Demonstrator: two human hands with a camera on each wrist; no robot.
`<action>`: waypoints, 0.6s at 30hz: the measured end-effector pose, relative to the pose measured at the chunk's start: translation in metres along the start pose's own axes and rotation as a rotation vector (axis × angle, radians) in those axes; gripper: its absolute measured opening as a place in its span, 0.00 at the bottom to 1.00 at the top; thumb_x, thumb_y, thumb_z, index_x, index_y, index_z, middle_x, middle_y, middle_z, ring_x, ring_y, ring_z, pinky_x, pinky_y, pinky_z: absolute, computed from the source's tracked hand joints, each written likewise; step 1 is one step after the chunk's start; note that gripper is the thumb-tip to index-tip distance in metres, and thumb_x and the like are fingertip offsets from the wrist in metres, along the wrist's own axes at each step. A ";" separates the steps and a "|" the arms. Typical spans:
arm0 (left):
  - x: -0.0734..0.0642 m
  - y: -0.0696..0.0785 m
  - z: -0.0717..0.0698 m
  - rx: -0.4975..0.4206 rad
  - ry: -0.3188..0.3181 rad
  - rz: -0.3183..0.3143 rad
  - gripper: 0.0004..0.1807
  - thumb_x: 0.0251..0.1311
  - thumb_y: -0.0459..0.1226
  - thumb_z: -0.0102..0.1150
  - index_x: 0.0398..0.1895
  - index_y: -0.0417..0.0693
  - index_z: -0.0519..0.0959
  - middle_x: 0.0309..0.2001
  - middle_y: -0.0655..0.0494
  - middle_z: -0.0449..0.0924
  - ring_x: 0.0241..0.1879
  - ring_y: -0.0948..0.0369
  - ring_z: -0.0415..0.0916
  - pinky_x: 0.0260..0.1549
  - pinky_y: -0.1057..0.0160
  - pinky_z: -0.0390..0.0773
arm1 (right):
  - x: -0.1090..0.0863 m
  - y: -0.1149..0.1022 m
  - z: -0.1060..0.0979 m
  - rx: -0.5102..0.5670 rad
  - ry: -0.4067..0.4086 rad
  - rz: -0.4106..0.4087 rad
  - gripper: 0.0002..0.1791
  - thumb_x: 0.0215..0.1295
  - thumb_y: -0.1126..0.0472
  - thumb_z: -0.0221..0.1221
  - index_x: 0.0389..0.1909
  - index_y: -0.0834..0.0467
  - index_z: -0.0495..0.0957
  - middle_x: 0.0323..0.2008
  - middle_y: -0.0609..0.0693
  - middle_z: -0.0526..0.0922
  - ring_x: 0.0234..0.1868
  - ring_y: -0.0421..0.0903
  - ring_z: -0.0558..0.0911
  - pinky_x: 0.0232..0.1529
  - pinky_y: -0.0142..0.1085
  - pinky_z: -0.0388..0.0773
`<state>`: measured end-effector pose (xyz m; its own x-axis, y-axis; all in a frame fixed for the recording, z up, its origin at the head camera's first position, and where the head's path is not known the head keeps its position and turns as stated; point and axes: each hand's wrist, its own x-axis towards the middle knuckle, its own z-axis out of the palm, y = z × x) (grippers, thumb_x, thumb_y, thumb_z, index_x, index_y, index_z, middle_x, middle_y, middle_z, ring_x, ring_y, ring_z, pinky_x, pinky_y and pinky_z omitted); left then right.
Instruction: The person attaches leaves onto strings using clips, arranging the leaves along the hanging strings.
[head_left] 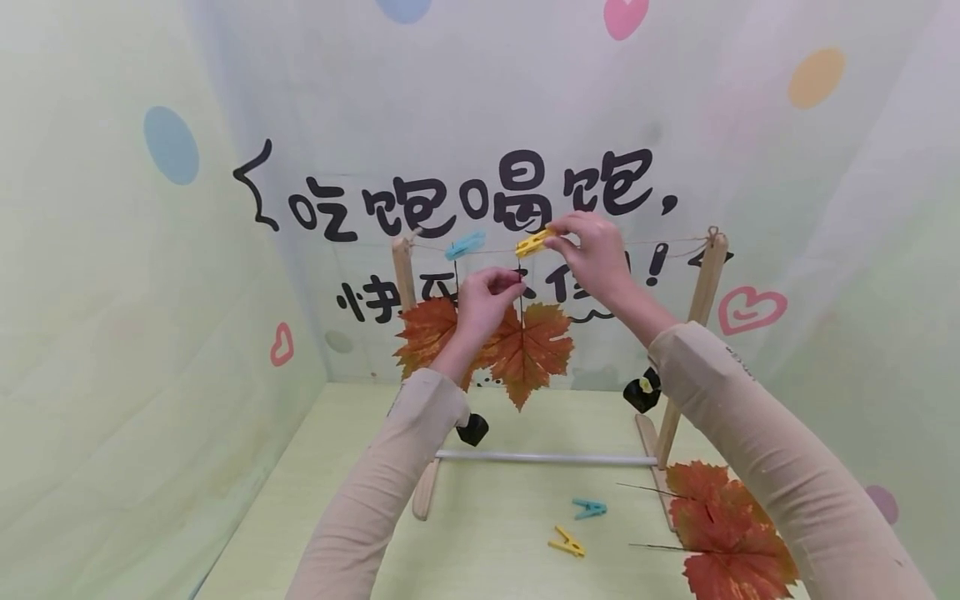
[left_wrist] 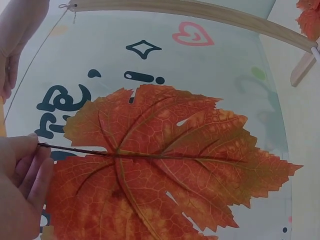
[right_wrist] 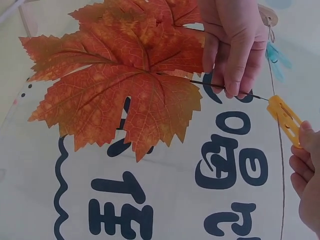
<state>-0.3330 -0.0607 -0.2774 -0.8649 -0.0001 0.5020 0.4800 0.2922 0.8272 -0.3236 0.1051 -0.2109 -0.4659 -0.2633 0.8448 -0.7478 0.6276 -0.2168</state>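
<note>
My left hand (head_left: pixel 486 307) pinches the dark stem of an orange-red maple leaf (head_left: pixel 525 350), which hangs below the string. In the left wrist view that leaf (left_wrist: pixel 160 155) spreads wide beside the fingers. My right hand (head_left: pixel 596 254) pinches a yellow clothespin (head_left: pixel 534 242) at the string; in the right wrist view the clothespin's (right_wrist: pixel 284 120) front end meets the stem's tip. Just left of it, a blue clothespin (head_left: pixel 465 246) on the string holds a second leaf (head_left: pixel 423 329) by its stem, partly hidden behind my left hand.
Two wooden posts (head_left: pixel 705 283) carry the string, with a white rod (head_left: pixel 547 457) joining them low down. On the table lie a blue clothespin (head_left: pixel 590 507), a yellow clothespin (head_left: pixel 567 542) and more leaves (head_left: pixel 727 533) at the right, partly under my right forearm. Small black objects (head_left: pixel 472 430) show near the posts.
</note>
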 end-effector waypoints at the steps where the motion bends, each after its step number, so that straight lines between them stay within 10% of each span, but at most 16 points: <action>1: 0.000 0.000 0.000 0.005 -0.001 0.004 0.09 0.53 0.34 0.62 0.37 0.38 0.81 0.35 0.49 0.82 0.32 0.59 0.77 0.34 0.68 0.77 | 0.000 0.000 -0.001 -0.001 -0.012 0.008 0.12 0.52 0.65 0.63 0.36 0.68 0.81 0.33 0.58 0.82 0.33 0.52 0.78 0.35 0.41 0.70; 18: 0.000 0.000 0.001 0.052 -0.020 0.033 0.09 0.54 0.35 0.62 0.36 0.40 0.81 0.35 0.50 0.82 0.32 0.60 0.77 0.34 0.67 0.78 | 0.000 0.001 -0.003 0.017 -0.147 0.111 0.16 0.61 0.62 0.58 0.45 0.68 0.77 0.40 0.60 0.81 0.38 0.52 0.77 0.37 0.41 0.71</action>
<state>-0.3331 -0.0598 -0.2771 -0.8516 0.0294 0.5233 0.5006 0.3414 0.7955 -0.3230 0.1076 -0.2096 -0.6094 -0.2981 0.7347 -0.6951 0.6467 -0.3141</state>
